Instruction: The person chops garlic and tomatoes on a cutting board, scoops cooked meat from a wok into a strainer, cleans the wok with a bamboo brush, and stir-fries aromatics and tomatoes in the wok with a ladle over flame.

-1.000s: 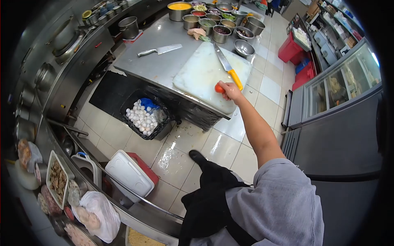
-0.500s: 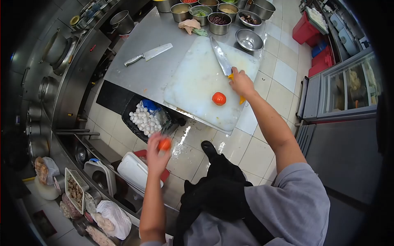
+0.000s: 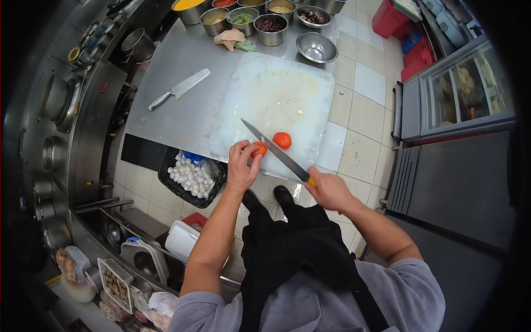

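My left hand [image 3: 242,166] is closed around a tomato [image 3: 258,149] at the near left part of the white cutting board [image 3: 260,83]. In my right hand [image 3: 330,190] is the yellow handle of a kitchen knife [image 3: 279,155]. Its long blade slants up and left, between the held tomato and a second tomato [image 3: 282,140] that lies on the board. Whether the edge touches the held tomato I cannot tell. A few small pale bits lie farther up the board.
A cleaver [image 3: 180,88] lies on the steel table [image 3: 166,119], left of the board. Metal bowls of ingredients and a bare metal bowl [image 3: 317,48] stand along the far edge. A black-lined bin [image 3: 166,191] with eggshells sits below the table's near side.
My left hand has brought its tomato up from beside the bin to the board. My right hand has lifted the knife off the board and drawn it nearer, beside the tomatoes.
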Tool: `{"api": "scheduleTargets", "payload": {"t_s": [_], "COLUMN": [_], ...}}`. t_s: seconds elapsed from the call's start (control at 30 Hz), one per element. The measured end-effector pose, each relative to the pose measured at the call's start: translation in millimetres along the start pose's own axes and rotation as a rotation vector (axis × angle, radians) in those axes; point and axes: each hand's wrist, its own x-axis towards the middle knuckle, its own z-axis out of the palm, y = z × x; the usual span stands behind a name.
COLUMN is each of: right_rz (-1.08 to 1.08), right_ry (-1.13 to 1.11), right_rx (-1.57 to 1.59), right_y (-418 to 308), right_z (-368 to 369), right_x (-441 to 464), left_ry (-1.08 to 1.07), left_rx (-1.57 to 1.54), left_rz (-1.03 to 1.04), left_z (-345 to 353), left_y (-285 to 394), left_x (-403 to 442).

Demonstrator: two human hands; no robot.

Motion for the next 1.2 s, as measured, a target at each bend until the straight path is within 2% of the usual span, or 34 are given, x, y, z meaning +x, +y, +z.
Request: {"api": "scheduleTargets", "payload": {"t_s": [0.07, 0.13, 0.3, 0.4, 0.5, 0.53, 0.67, 0.8, 0.9, 1.03, 1.1, 1.2], "right_rz": [-0.088, -0.047, 0.115, 0.105, 0.187, 0.148, 0.110, 0.194, 0.250, 0.242, 0.242, 0.215], "right_ry": [0.109, 0.100, 0.031, 0.093, 0.079, 0.122, 0.168, 0.171, 0.141, 0.187, 0.190, 0.193], "right_rx": [-0.077, -0.085, -0.124, -0.059, -0.049, -0.001, 0.053, -0.153, -0.163, -0.087, -0.079, -0.094], "right_y": [-11, -25, -62, -77, -75, -69, -78, -115, -123, -106, -111, -127], "right_z": [12, 11, 22, 45, 71, 74, 51, 40, 50, 78, 69, 45], "right_x": [-16, -30, -38, -3, 53, 69, 71, 24, 2, 32, 57, 49], "left_ry": [-0.021, -0.016, -0.023, -0.038, -0.088, -0.090, -0.092, -0.151, -0.232, -0.276, -0.288, -0.318], "left_rx": [-0.008, -0.032, -0.130, -0.168, -0.222, -0.234, -0.282, -0.233, -0.204, -0.197, -0.201, -0.257], "left_rz": [0.021, 0.147, 0.166, 0.190, 0.222, 0.216, 0.243, 0.301, 0.380, 0.407, 0.415, 0.412], "left_z": [-3, -8, -15, -16, -24, -26, -29, -40, -42, -43, -47, -55], "left_y": [-7, -9, -23, -32, -37, -38, -54, -65, -70, -76, -75, -77], "left_x": [3, 7, 10, 11, 10, 11, 13, 29, 39, 45, 48, 47]}}
